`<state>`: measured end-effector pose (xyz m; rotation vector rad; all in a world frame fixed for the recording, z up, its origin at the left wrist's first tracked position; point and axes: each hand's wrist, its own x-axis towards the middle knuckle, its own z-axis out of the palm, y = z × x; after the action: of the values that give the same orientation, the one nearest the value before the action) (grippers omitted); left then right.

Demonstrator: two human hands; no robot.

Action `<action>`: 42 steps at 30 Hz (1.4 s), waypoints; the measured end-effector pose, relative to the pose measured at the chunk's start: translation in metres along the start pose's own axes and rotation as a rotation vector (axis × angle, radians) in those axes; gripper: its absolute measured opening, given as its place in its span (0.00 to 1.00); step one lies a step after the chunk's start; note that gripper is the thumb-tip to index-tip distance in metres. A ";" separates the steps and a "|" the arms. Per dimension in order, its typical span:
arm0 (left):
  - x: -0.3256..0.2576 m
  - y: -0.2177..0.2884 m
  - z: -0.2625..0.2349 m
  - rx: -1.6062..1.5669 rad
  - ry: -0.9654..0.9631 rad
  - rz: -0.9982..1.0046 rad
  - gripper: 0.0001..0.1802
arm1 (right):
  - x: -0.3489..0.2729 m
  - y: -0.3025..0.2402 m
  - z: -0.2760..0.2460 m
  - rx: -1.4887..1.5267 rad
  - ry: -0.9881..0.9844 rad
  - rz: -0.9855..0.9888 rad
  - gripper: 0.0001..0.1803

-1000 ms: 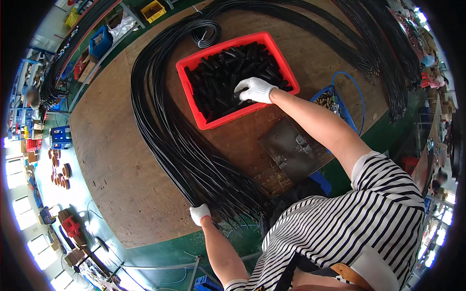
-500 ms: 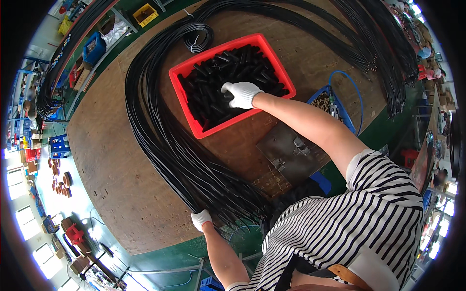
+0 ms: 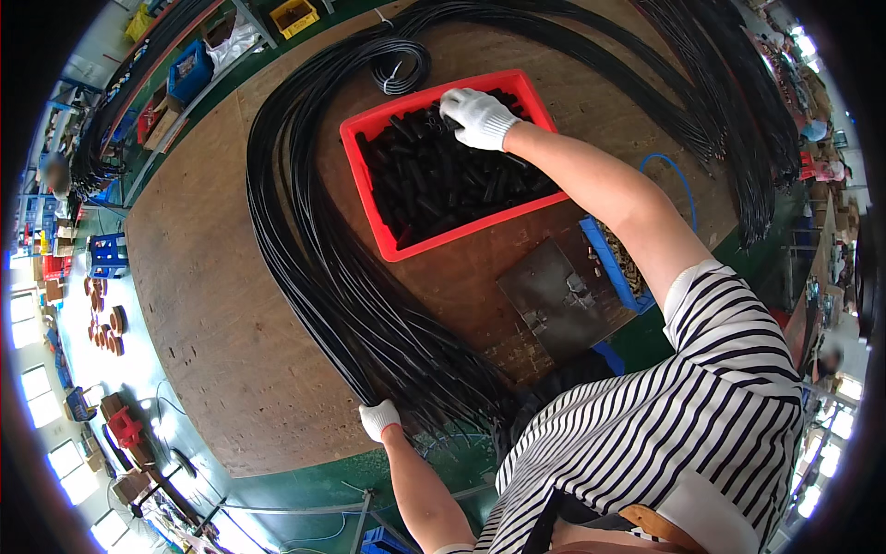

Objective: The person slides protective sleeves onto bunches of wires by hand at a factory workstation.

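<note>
My right hand (image 3: 477, 117), in a white knit glove, is over the far side of a red plastic bin (image 3: 461, 242). Its fingers curl down among short black tubes (image 3: 434, 180) heaped in the bin; what lies in their grip is hidden. A thick bundle of black cables (image 3: 318, 277) loops around the bin's left side and fans out toward my body. At the near left edge of that bundle, my left hand (image 3: 379, 420), also gloved, is closed around cable, its fingertips mostly out of sight.
A dark metal plate (image 3: 554, 295) with a small fixture lies right of the cable ends. Beside it, a blue tray (image 3: 609, 263) holds small brass-coloured parts, partly behind my right forearm. A tied cable coil (image 3: 401, 69) sits behind the bin. More cables (image 3: 738, 120) hang over the table's right side.
My right hand has moved from the middle of the bin to its far edge, uncovering tubes there. My left hand stays at the cables. The whole view has shifted slightly.
</note>
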<state>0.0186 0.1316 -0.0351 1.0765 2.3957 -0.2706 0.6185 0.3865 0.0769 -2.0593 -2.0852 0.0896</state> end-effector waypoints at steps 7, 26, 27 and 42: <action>0.000 0.001 -0.001 -0.003 0.012 -0.008 0.28 | 0.033 -0.022 0.020 -0.204 -0.143 -0.097 0.31; -0.001 0.002 -0.001 -0.004 0.009 -0.002 0.28 | 0.026 0.012 0.036 0.020 0.104 -0.302 0.18; 0.000 0.001 -0.001 0.003 0.015 0.002 0.27 | 0.025 0.009 0.036 0.019 0.105 -0.306 0.18; -0.005 0.006 -0.006 0.005 0.020 0.008 0.24 | 0.007 -0.107 0.039 0.345 -0.159 0.351 0.25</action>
<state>0.0236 0.1343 -0.0267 1.0959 2.4094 -0.2642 0.5056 0.3946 0.0599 -2.2229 -1.6165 0.6380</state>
